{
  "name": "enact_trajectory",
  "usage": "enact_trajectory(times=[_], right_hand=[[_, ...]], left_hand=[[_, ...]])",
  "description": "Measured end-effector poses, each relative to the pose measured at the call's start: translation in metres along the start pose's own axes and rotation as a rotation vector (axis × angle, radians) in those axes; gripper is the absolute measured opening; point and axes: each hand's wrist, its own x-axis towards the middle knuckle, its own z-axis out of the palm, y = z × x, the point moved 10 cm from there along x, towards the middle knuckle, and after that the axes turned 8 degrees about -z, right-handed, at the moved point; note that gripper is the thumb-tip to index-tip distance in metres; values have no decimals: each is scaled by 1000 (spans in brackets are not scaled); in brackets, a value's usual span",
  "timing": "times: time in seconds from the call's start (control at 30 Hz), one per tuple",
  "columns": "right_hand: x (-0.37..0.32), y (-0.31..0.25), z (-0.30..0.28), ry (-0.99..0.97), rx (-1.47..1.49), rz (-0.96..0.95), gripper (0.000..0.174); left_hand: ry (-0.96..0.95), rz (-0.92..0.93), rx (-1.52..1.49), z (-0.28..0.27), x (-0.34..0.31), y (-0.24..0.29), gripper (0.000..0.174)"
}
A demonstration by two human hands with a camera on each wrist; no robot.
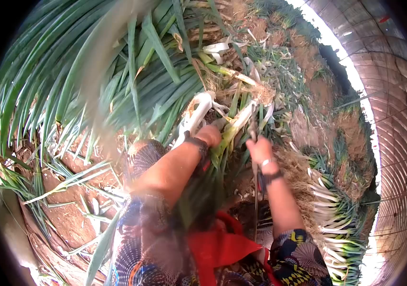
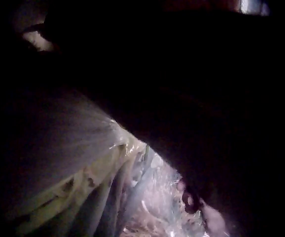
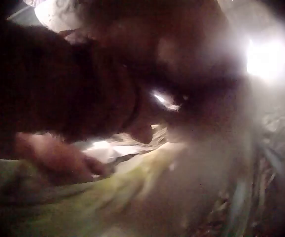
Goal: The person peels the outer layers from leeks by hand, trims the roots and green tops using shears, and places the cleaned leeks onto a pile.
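Observation:
In the head view my left hand (image 1: 209, 136) grips a long green onion (image 1: 236, 123) with a white shaft and yellow-green outer leaves. Its roots point away from me. Close on the right, my right hand (image 1: 260, 151) has its fingers curled round a thin, dark, stick-like thing (image 1: 254, 126) that stands beside the shaft; its kind is blurred. The left hand's fingers (image 3: 53, 158) lie along the yellow-green stalk (image 3: 127, 190) in the right wrist view. Most of the left wrist view is dark, with leaves (image 2: 95, 207) spreading at the bottom.
A large heap of green onions (image 1: 136, 90) fills the far left. White peeled pieces (image 1: 196, 112) lie just beyond the left hand. To the right, a row of onions (image 1: 332, 229) rests on the ground near a ribbed wall (image 1: 396, 95). Loose leaves (image 1: 82, 178) litter the soil at left.

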Motion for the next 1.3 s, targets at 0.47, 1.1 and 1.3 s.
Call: enact_trajectory(times=[0.47, 1.1, 1.3], right_hand=[[-175, -66, 12, -225, 48, -190, 39], [40, -9, -7, -43, -242, 26, 42], [-5, -20, -4, -94, -117, -60, 39]], left_hand=[[179, -101, -184, 13, 28, -29, 29], [17, -79, -30, -1, -30, 12, 26], [10, -14, 12, 0, -21, 8, 26]])
